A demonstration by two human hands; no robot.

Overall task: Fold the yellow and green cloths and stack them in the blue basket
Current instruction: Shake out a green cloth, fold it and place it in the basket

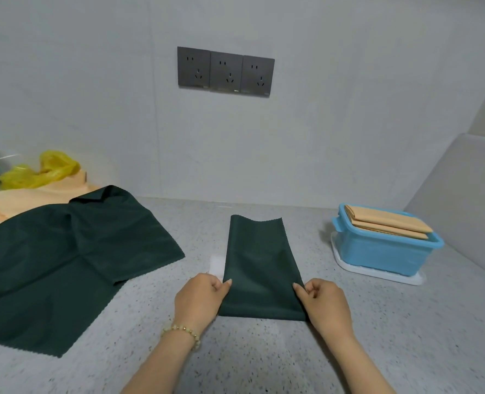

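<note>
1. A speckled grey counter (264,359) runs up to a pale wall carrying three dark wall sockets (226,71).
2. At the left lies an unfolded green cloth (65,260), spread flat with one far corner turned over; it overlaps a pile of pale yellow cloths (36,191) behind it, on which a yellow plastic bag (44,172) sits.
3. At the right stands the blue basket (383,248) on a white tray (377,273), well apart from the hands. Two folded yellow cloths (389,224) are stacked in it, rising above its rim.
4. Nothing lies between the hands and the basket but bare counter.
5. In the middle, a folded green cloth (259,265) lies as a long narrow strip, its zigzag-cut end toward the wall.
6. The left hand (200,298), a bead bracelet (183,332) at its wrist, pinches the strip's near left edge between thumb and curled fingers.
7. The right hand (325,304) pinches the near right edge likewise, fingers curled inward.
8. Both forearms reach forward, the hands on either side of the strip's near end, low over the counter.
</note>
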